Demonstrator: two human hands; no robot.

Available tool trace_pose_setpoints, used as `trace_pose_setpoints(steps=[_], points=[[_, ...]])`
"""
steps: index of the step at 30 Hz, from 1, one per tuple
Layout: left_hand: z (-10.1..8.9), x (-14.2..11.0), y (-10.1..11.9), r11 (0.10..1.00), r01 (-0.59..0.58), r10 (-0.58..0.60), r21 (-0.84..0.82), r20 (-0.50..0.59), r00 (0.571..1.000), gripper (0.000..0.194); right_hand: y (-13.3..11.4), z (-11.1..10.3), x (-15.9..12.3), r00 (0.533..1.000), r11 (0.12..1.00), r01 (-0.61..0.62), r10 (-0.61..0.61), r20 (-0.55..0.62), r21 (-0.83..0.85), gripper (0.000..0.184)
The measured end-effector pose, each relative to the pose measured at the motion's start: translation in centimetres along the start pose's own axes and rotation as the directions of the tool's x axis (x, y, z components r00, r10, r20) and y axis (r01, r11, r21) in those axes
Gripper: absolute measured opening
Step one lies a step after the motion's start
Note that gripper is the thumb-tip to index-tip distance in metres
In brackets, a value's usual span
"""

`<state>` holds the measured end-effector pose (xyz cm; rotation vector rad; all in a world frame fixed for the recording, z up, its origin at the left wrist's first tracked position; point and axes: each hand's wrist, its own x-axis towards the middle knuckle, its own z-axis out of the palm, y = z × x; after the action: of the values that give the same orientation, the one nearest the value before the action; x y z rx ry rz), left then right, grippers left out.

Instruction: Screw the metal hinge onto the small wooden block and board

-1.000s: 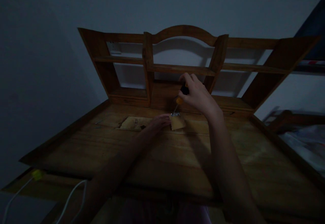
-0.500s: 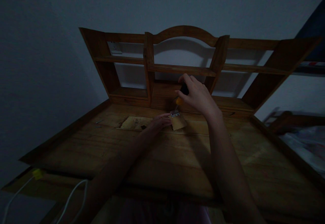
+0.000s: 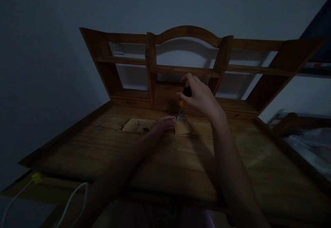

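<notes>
Metal hinge [image 3: 179,117] sits atop wood block [image 3: 182,128]. Left of hinge: left hand [image 3: 163,124], fingers extended at block's edge, can't tell if gripping. Above hinge: right hand [image 3: 202,95] curled round screwdriver [image 3: 187,91], tip at hinge.

A small shift at the hinge, and a turn of the screwdriver!
And there, the hinge [image 3: 179,117] shows a narrower, flatter face than half a second ago, while the wood piece [image 3: 182,127] has nudged slightly nearer the person, its jagged left edge now harder to see. Up top, the right hand [image 3: 199,94] has its thumb reaching farther across the screwdriver [image 3: 182,103], and a yellow patch reappears on the dark handle!
</notes>
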<state>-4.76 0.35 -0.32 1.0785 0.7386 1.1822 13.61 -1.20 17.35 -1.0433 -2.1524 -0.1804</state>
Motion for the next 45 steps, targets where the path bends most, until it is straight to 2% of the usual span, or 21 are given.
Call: trace_pose_setpoints(steps=[3, 7, 11, 15, 22, 28, 32, 38, 45], points=[[0.2, 0.0, 0.2, 0.999, 0.050, -0.049, 0.013, -0.037, 0.998, 0.034, -0.1, -0.1, 0.1, 1.000, 1.000, 0.015, -0.015, 0.019, 0.003, 0.042], [0.4, -0.3, 0.4, 1.000, 0.012, -0.012, 0.005, -0.021, 1.000, 0.039, -0.9, -0.3, -0.1, 0.999, 1.000, 0.000, 0.000, 0.035, -0.002, 0.047], [0.1, -0.1, 0.1, 1.000, 0.023, -0.023, 0.012, -0.033, 0.999, 0.045, -1.1, -0.2, -0.2, 1.000, 1.000, -0.016, 0.016, 0.021, -0.016, 0.044], [0.0, 0.2, -0.1, 1.000, 0.008, -0.008, -0.003, -0.015, 1.000, 0.045, -0.5, -0.1, -0.1, 1.000, 1.000, -0.017, 0.017, 0.003, -0.021, 0.041], [0.5, -0.1, 0.5, 1.000, 0.010, -0.011, -0.023, -0.050, 0.999, 0.044, -0.7, -0.3, -0.2, 1.000, 0.998, -0.021, 0.021, 0.006, -0.061, 0.048], [0.6, 0.4, 0.5, 0.997, 0.070, -0.068, 0.033, -0.039, 0.997, 0.050, -0.4, -0.2, -0.1, 1.000, 0.996, -0.004, 0.002, -0.022, -0.091, 0.040], [0.7, 0.3, 0.5, 0.996, 0.073, -0.071, 0.046, -0.041, 0.997, 0.049, -0.3, -0.2, -0.1, 0.999, 0.996, 0.039, -0.039, 0.007, -0.076, 0.040], [0.7, 0.3, 0.5, 0.995, 0.089, -0.085, 0.039, -0.093, 0.992, 0.048, -0.6, -0.3, -0.4, 1.000, 0.999, 0.023, -0.022, 0.015, -0.046, 0.046], [0.6, 0.1, 0.5, 0.997, 0.042, -0.039, 0.062, -0.049, 0.998, 0.042, 0.3, -0.1, -0.2, 0.999, 0.999, 0.036, -0.036, 0.002, -0.024, 0.041]])
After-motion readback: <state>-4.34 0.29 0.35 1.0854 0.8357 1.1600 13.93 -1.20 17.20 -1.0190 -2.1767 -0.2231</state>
